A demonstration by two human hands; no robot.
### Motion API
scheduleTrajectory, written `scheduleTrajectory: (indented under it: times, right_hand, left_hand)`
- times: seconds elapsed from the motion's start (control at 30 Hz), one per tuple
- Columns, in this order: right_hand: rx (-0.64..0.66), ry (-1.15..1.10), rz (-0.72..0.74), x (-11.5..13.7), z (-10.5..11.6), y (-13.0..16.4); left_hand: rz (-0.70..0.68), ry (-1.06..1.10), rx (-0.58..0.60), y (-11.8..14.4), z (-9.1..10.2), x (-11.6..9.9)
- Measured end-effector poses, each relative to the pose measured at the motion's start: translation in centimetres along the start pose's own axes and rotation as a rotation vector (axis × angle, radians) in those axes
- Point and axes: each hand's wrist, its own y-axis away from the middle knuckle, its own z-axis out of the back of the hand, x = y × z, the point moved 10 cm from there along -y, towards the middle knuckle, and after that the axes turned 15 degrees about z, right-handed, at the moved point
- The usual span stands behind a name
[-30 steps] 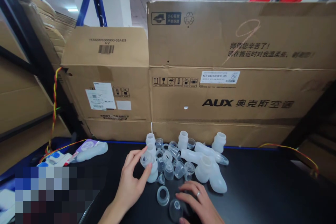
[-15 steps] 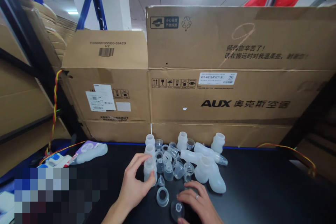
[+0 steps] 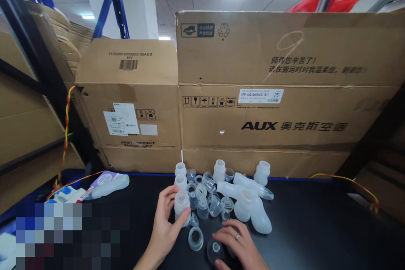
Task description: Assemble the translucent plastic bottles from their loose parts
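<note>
Left hand (image 3: 166, 223) grip closed around small bottle (image 3: 182, 204), right hand (image 3: 238, 247) grip loosely on clear dome (image 3: 214, 251), silicone ring (image 3: 195, 237) between.

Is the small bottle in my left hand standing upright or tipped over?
Upright: the small bottle stands neck up on the table, the left hand wrapped around it.

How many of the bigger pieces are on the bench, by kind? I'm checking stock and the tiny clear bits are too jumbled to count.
Small upright frosted bottles: 5, one of them gripped by the left hand
Large frosted bottles lying down: 3
Clear ring lying apart: 1
Clear dome under the right hand: 1
Total: 10
</note>
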Motion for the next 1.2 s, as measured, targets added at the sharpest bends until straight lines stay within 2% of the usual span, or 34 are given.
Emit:
scheduleTrajectory:
  times: [0.07,0.23,0.47,0.57,0.67,0.77,0.87,1.03,1.2]
  right_hand:
    - [0.013,-0.008,-0.015,-0.2,-0.1,0.1]
    - [0.01,-0.012,-0.024,-0.2,0.1,0.1]
    - [0.006,0.014,0.012,0.7,1.9,-1.5]
    - [0.004,0.022,0.021,0.7,2.0,-1.8]
    - [-0.008,0.019,0.042,0.6,1.9,-1.7]
    - [0.009,0.014,0.026,0.5,1.7,-1.6]
    - [0.034,-0.001,-0.013,0.2,1.6,-1.5]
    - [0.045,-0.039,-0.038,0.0,1.6,-1.6]
    - [0.043,-0.054,-0.059,0.0,1.6,-1.7]
  left_hand:
    - [0.043,0.025,0.003,-0.1,-0.3,0.3]
    - [0.103,-0.009,0.114,-0.2,-1.8,0.4]
    - [0.117,0.064,0.133,0.0,-1.8,1.0]
    - [0.11,0.08,0.148,0.2,-1.7,0.9]
    - [0.164,0.104,0.183,0.5,-1.9,0.9]
    - [0.242,0.189,0.144,0.9,-1.5,1.1]
    - [0.249,0.264,0.105,1.1,-1.2,0.6]
    - [0.264,0.365,0.15,1.3,-1.6,0.2]
    - [0.29,0.523,0.047,1.1,-0.6,0.5]
